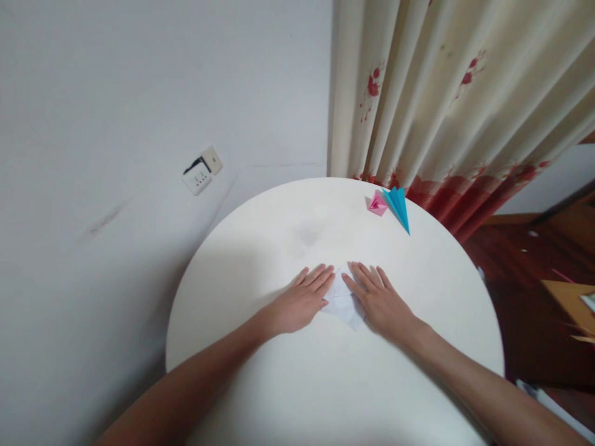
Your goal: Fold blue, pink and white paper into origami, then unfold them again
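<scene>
A sheet of white folded paper (344, 307) lies flat near the middle of the round white table, its lower corner pointing toward me. My left hand (304, 300) rests palm down over its left side, fingers stretched out. Over the right side, my right hand (374, 300) lies flat with its fingers spread. Between the two hands the middle of the paper shows, with faint crease lines. Both hands cover its side edges, so its full outline is hidden.
Toward the table's (260, 217) far right edge sit a pink folded paper piece (377, 204) and a blue paper plane (398, 207). Behind them hangs a cream and red curtain (418, 111). A wall socket (198, 178) is on the left wall.
</scene>
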Motion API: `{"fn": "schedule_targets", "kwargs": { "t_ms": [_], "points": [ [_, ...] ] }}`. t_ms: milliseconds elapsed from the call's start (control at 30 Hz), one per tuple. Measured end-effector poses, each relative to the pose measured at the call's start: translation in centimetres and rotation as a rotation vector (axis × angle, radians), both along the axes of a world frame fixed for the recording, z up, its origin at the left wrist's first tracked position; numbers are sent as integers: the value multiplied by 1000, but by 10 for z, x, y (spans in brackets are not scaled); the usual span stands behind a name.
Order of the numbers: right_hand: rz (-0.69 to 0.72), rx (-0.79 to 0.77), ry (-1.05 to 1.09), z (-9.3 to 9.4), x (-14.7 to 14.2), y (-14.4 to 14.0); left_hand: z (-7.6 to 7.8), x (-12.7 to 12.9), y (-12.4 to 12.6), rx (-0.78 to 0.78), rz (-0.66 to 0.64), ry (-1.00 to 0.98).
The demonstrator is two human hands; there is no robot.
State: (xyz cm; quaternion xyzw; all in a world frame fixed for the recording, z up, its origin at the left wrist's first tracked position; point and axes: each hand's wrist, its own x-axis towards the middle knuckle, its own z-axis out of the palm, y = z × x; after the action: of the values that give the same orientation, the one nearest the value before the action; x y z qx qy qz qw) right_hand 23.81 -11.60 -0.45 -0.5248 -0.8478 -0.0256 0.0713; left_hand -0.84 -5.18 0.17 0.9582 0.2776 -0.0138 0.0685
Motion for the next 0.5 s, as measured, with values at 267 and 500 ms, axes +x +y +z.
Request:
{"fn": "schedule_targets", "kwargs": {
  "t_ms": [267, 500],
  "points": [
    [-117, 39, 108, -10, -31, -8, 4, 14, -4, 198, 91, -32],
    [-106, 19, 148, -15, -37, -6, 0, 29, -26, 173, 134, -56]
  ]
}}
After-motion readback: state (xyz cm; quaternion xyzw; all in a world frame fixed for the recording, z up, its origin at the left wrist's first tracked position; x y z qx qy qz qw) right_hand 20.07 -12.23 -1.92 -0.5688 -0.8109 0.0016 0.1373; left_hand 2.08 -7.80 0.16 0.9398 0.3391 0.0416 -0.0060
